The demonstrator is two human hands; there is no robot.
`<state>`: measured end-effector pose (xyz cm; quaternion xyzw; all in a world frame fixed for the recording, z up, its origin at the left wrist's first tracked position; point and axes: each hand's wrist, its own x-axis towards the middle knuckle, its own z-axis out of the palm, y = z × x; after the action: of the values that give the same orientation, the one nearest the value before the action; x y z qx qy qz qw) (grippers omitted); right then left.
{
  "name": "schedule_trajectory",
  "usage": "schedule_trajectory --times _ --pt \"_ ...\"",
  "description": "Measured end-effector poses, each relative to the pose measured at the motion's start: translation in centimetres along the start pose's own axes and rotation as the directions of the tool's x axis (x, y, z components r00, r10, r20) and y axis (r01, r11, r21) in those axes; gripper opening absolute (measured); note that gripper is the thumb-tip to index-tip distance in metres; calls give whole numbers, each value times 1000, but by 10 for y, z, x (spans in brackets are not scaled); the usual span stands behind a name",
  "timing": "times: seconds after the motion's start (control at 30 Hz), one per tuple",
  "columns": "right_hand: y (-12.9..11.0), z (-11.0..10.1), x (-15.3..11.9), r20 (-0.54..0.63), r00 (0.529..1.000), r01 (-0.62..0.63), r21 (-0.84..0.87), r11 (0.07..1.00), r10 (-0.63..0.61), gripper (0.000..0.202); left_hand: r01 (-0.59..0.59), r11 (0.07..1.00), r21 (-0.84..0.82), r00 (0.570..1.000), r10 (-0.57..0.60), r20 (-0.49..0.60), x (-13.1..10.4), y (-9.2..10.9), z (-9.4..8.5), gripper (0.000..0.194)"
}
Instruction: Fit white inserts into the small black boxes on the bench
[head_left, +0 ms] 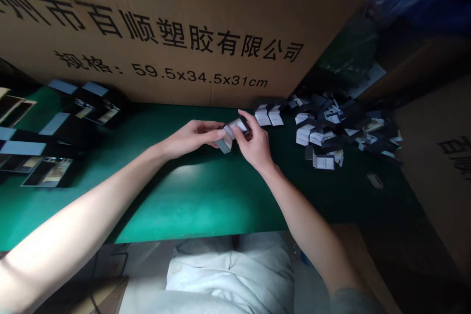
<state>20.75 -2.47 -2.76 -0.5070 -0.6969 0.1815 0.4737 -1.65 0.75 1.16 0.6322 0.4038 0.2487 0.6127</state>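
Note:
Between both hands, above the middle of the green tabletop, is a small dark folded card piece with a pale inner face. My left hand grips its left side, thumb on top. On the right side, my right hand closes around it, with the thumb pressed on the pale face and the index finger along the far edge. Two similar folded card pieces stand just beyond my right hand. Whether the held piece is a finished box insert I cannot tell.
A large printed cardboard carton rises along the table's back. Several dark open boxes with pale lids stand at the left. At the right lies a heap of folded card pieces, with another carton beyond.

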Motion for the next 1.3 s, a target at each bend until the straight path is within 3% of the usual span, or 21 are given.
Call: schedule_trajectory --times 0.27,0.4,0.57,0.87,1.0,1.13,1.3 --pt "1 1 0 -9 1000 -19 13 1000 19 51 -11 1000 4 1000 11 -10 0 1 1 70" --pt "-1 2 0 -114 993 3 -17 1000 -4 46 12 998 -68 996 -19 -93 2 -3 4 80" --pt "-3 -2 2 -256 958 100 -123 987 -129 22 -17 975 -221 982 -25 -189 5 -9 6 84" --pt "2 3 1 -110 958 229 -251 941 -263 15 -40 994 -105 991 26 -129 2 -6 6 91" --pt "4 3 1 -63 963 238 -240 941 -260 15 -95 994 50 992 99 -73 3 -10 4 94" --pt "3 3 0 -60 971 214 -204 955 -231 16 -130 988 81 990 133 -36 2 -9 6 90" --pt "3 1 1 -101 980 150 -192 970 -172 22 -106 989 102 980 121 -159 1 -6 12 77"
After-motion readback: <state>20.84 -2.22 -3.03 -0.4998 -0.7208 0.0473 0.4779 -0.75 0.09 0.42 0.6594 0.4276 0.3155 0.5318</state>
